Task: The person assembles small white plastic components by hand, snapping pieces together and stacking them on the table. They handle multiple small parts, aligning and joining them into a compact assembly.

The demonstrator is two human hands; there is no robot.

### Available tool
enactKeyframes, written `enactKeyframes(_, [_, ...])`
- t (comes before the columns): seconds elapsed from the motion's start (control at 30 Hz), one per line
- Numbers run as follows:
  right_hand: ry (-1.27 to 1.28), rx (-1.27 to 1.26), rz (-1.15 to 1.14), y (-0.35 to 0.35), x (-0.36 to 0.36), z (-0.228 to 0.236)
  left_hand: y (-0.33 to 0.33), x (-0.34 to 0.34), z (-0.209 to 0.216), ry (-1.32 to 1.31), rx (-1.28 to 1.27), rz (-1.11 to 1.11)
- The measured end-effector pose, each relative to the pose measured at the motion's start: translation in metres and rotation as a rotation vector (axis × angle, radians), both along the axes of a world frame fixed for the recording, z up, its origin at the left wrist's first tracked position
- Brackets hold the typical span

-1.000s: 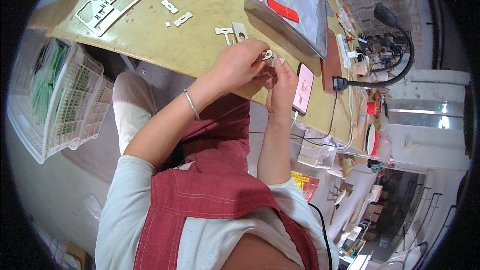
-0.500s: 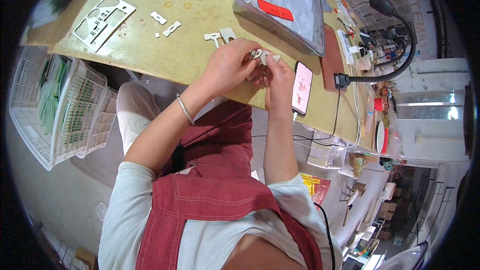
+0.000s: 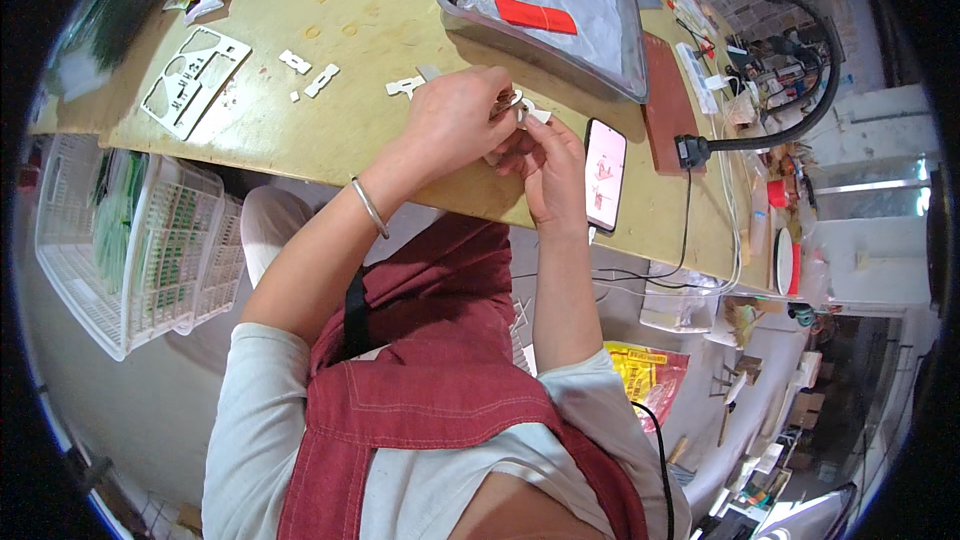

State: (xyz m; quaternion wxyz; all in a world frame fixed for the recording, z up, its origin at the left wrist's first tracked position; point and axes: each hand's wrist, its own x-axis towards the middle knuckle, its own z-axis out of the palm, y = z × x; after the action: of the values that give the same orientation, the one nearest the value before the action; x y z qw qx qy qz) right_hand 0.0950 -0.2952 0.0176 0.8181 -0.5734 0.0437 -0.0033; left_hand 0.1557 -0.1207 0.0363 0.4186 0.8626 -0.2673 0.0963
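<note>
Both my hands meet above the table's near edge around a few small white flat cut-out pieces (image 3: 520,106). My left hand (image 3: 460,120) has its fingers closed on one side of them, and my right hand (image 3: 552,162) pinches the other side with thumb and fingers. How the pieces fit together is hidden by the fingers. Left of my hands lie a notched white piece (image 3: 404,87) and two smaller ones, a link-shaped piece (image 3: 321,81) and another like it (image 3: 295,62). A white cut-out sheet (image 3: 196,82) with openings rests farther left.
A grey plastic tray (image 3: 640,50) holding clear film and a red packet (image 3: 536,15) stands at the back. To the right are a lit phone (image 3: 605,175), a brown board (image 3: 672,105) and a black gooseneck lamp (image 3: 765,143). White crates (image 3: 130,250) stand lower left.
My hands stay together on the white pieces, with small finger shifts. The whole view has tilted slightly, so the table things appear a little farther left.
</note>
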Motion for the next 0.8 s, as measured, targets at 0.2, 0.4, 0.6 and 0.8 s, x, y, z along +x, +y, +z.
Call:
enactKeyframes(0.2, [-0.048, 0.039, -0.018, 0.004, -0.003, 0.004, 0.000, -0.002, 0.006, -0.020, 0.012, 0.013])
enactKeyframes(0.4, [-0.042, 0.191, 0.065, -0.012, -0.002, 0.000, -0.001, -0.009, 0.014, 0.069, 0.030, -0.003])
enactKeyframes(0.6, [-0.039, 0.163, 0.032, -0.007, -0.004, 0.004, -0.003, -0.009, 0.008, 0.030, 0.006, 0.012])
enactKeyframes(0.8, [-0.066, 0.092, 0.010, -0.010, -0.005, -0.005, 0.002, -0.009, 0.011, 0.154, -0.037, -0.038])
